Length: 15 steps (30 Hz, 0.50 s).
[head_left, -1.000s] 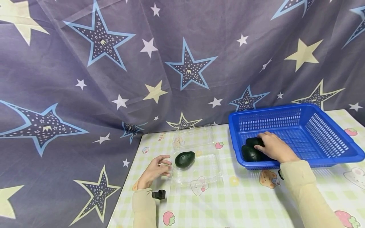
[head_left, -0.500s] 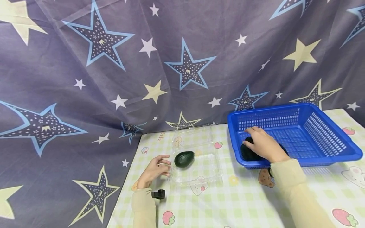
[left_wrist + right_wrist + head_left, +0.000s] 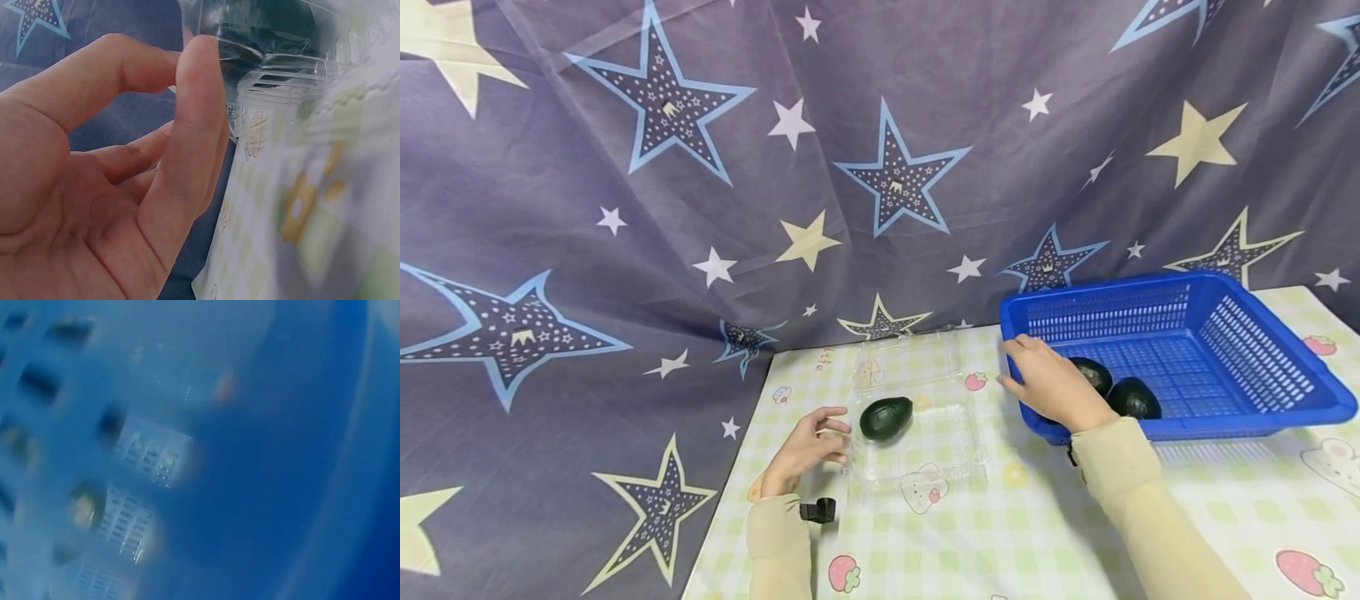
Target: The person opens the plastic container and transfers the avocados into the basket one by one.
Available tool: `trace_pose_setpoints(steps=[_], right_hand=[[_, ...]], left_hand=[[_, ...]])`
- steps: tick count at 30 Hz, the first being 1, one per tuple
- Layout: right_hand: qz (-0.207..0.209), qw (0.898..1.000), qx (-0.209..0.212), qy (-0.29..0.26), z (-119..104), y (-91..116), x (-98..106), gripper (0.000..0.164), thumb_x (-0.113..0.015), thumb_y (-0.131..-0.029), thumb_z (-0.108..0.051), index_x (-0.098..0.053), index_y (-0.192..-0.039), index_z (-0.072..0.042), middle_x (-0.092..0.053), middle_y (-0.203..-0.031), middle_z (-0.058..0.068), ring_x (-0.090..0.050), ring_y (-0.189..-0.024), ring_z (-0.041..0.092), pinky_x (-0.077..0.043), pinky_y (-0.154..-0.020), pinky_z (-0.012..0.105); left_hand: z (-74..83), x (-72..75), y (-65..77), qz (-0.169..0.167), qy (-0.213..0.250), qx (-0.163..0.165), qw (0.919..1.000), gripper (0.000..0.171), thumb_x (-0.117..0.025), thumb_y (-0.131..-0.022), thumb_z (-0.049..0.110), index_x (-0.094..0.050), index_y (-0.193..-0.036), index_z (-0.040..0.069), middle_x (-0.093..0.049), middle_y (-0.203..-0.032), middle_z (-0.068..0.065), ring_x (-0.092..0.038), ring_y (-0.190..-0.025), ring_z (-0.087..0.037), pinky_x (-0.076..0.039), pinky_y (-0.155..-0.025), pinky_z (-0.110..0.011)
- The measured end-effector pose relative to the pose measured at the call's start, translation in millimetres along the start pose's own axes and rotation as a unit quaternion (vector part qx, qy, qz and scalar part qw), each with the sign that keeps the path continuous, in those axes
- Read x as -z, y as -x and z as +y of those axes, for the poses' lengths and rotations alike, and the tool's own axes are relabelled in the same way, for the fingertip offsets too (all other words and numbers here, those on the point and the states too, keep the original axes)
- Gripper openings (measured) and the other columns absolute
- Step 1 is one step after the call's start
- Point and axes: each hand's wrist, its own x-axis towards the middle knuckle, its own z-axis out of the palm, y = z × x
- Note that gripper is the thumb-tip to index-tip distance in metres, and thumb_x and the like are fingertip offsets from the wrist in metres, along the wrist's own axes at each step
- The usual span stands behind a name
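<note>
My right hand (image 3: 1051, 379) reaches over the near-left rim of the blue plastic basket (image 3: 1217, 429), its fingers bent past the rim. Whether it holds anything is hidden from view. Two dark green avocados lie in the basket beside that wrist, one avocado (image 3: 1092, 375) partly behind the hand and another avocado (image 3: 1135, 398) to its right. My left hand (image 3: 808, 446) rests at the left side of a clear plastic clamshell box (image 3: 936, 442), fingers loosely bent and close to its wall. One avocado (image 3: 886, 418) lies in the left half of the box. The left wrist view shows the fingertips (image 3: 199, 56) against the clear wall.
The box's lid (image 3: 910, 364) lies folded back toward the star-print curtain (image 3: 880, 250). A checked cloth (image 3: 925, 550) covers the table. The right wrist view is blurred and filled by the basket's blue slotted wall (image 3: 269, 475).
My right hand has moved left, from over the avocados to the basket's left rim, uncovering two avocados to its right. The left hand and the box have stayed put.
</note>
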Motion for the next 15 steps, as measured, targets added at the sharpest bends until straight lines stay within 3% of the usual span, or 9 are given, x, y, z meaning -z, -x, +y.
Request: trace_pose_setpoints(steps=[6, 15], right_hand=[[0.024, 0.999, 0.022, 0.005, -15, -8, -10, 0.049, -0.067, -0.095, -0.022, -0.054, -0.13, 0.009, -0.059, -0.127, 0.027, -0.054, -0.122, 0.043, -0.049, -0.103, 0.057], [0.057, 0.995, 0.077, 0.007, -35, -17, -28, 0.046, -0.073, -0.089, -0.017, -0.059, -0.123, 0.008, -0.062, -0.117, 0.021, -0.058, -0.113, 0.036, -0.054, -0.097, 0.048]], left_hand=[[1.0, -0.3, -0.5, 0.0, 0.004, -0.001, 1.0, 0.062, -0.062, -0.086, -0.003, -0.039, -0.144, -0.008, -0.055, -0.119, -0.026, -0.066, -0.083, -0.025, -0.065, -0.073, -0.033], [2.6, -0.2, 0.8, -0.001, 0.003, -0.005, 1.0, 0.064, -0.061, -0.084, -0.004, -0.037, -0.143, -0.011, -0.055, -0.118, -0.027, -0.066, -0.088, -0.029, -0.065, -0.073, -0.034]])
